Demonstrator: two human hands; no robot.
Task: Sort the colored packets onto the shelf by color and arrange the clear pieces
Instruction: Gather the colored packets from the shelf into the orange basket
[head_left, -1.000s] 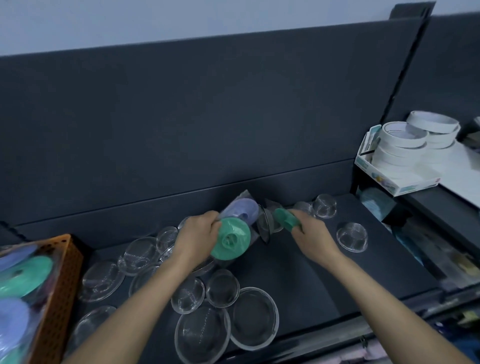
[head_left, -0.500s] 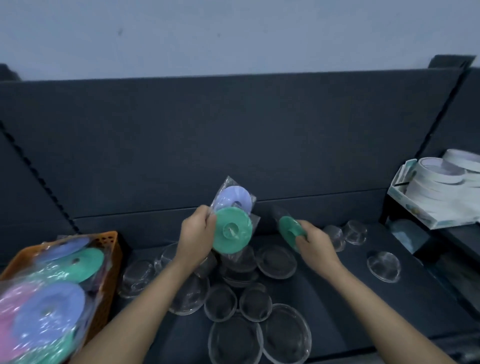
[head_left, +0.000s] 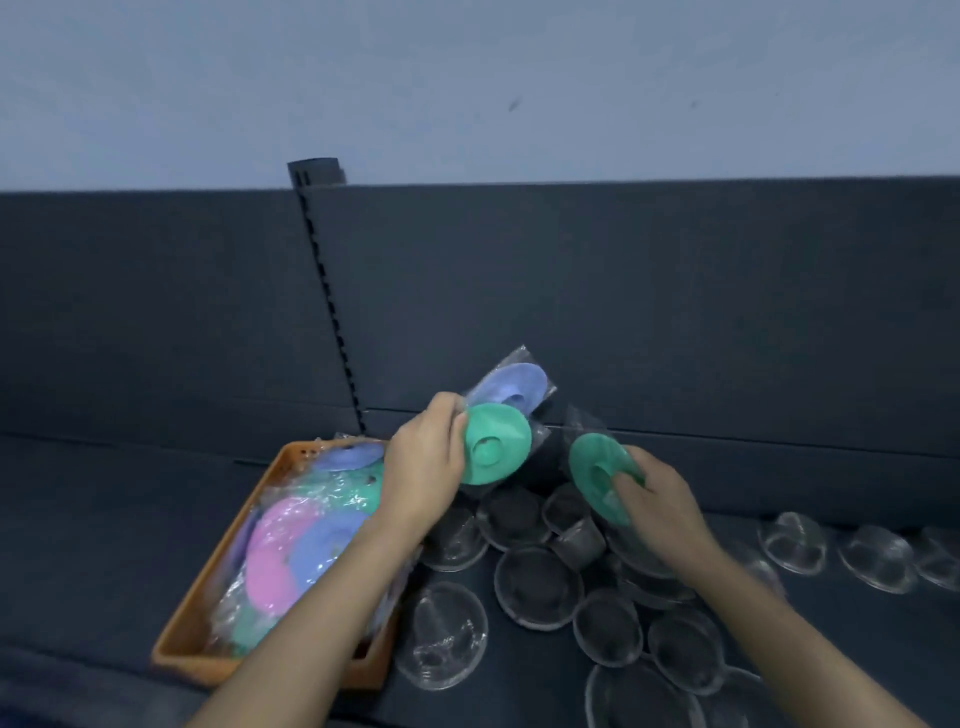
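Green packet and purple packet pinched in my left hand beside the orange basket; my right hand grips a second green packet.

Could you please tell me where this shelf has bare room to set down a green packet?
The shelf is bare left of the orange basket, and at the right front, nearer you than the row of clear pieces there. The middle is crowded: a pile of clear pieces overlaps from the basket to beneath the right hand.
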